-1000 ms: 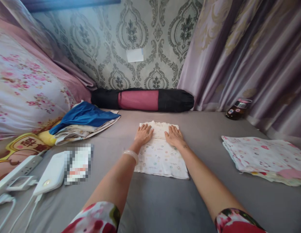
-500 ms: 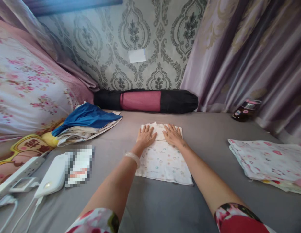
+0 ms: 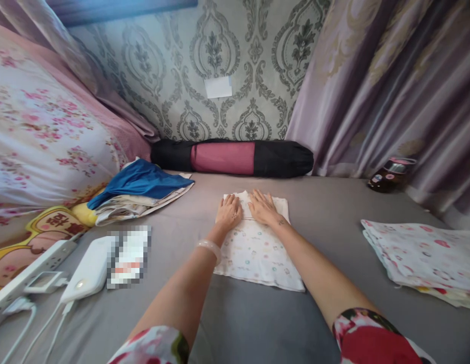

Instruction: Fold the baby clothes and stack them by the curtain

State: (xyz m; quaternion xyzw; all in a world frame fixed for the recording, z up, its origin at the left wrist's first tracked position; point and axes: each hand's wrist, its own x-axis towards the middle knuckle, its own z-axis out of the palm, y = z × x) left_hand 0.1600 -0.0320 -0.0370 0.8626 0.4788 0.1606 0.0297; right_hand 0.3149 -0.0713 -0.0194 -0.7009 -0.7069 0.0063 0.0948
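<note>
A small white printed garment [image 3: 257, 255] lies flat on the grey sheet in front of me, its far part folded over toward me. My left hand [image 3: 229, 211] rests palm down on the far left of the fold, its fingers lying fairly close together. On the same fold, my right hand [image 3: 263, 206] lies flat with its fingers spread, pointing away and to the left. Both palms press on the cloth and neither grips it. A pale bangle [image 3: 209, 246] sits on my left wrist.
Folded printed cloths [image 3: 420, 253] lie at the right, with a dark bottle [image 3: 390, 174] behind them. A black and pink roll [image 3: 223, 157] runs along the wall. At the left are a blue-topped clothes pile [image 3: 139, 182], a white power bank [image 3: 91, 268] and a power strip [image 3: 33, 273].
My right hand has slid a little left across the fold, closer to my left hand. The fingers of my left hand have drawn closer together. The view has shifted slightly.
</note>
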